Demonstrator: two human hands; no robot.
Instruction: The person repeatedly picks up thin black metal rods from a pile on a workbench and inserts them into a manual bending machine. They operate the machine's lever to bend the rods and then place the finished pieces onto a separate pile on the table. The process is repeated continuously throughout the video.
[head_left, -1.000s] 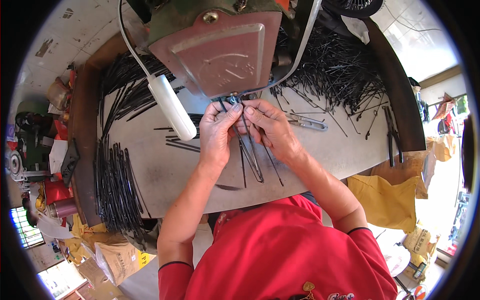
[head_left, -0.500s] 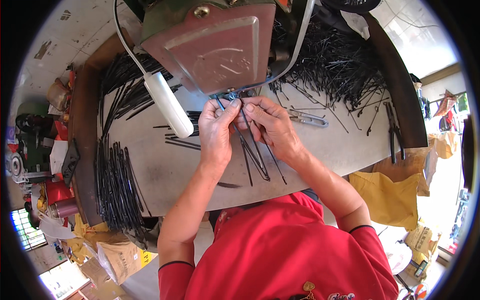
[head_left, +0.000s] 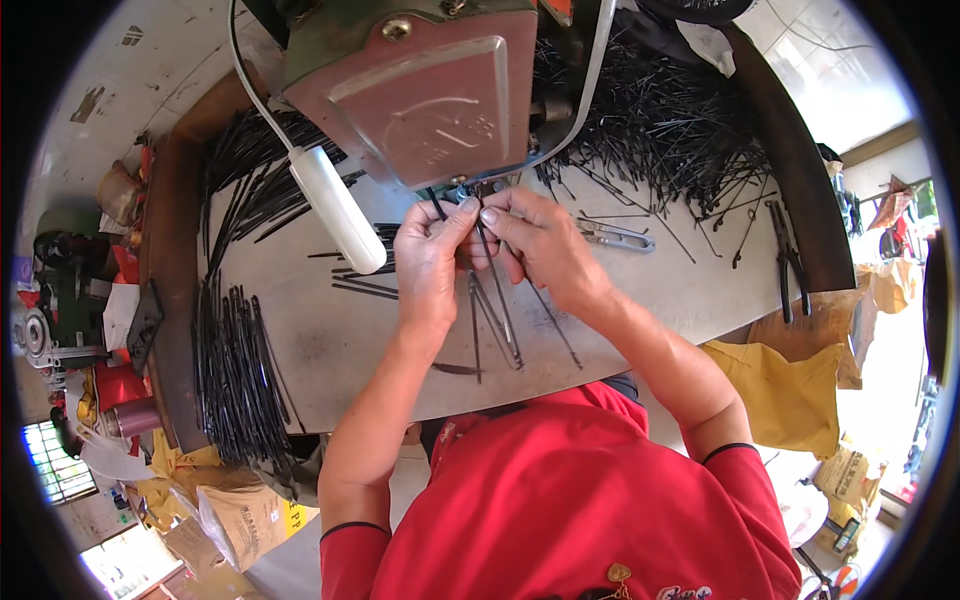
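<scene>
My left hand (head_left: pixel 428 262) and my right hand (head_left: pixel 540 245) meet just below the green and brown machine (head_left: pixel 420 90), fingertips touching. Both pinch a bundle of thin black metal rods (head_left: pixel 492 312) whose ends trail down toward me over the grey worktable (head_left: pixel 330 350). The upper ends of the rods sit at the machine's working point, hidden by my fingers. A white cylindrical handle (head_left: pixel 338 210) on the machine hangs just left of my left hand.
Several black rods lie in a stack at the table's left (head_left: pixel 235 370) and a tangled heap at the back right (head_left: pixel 660 120). Small snips (head_left: pixel 615 236) and black pliers (head_left: pixel 790 265) lie to the right. Yellow sacks (head_left: pixel 780 390) and clutter surround the table.
My hands have stayed at the machine with the rods; the fingers shifted slightly and the view moved a little closer to the machine.
</scene>
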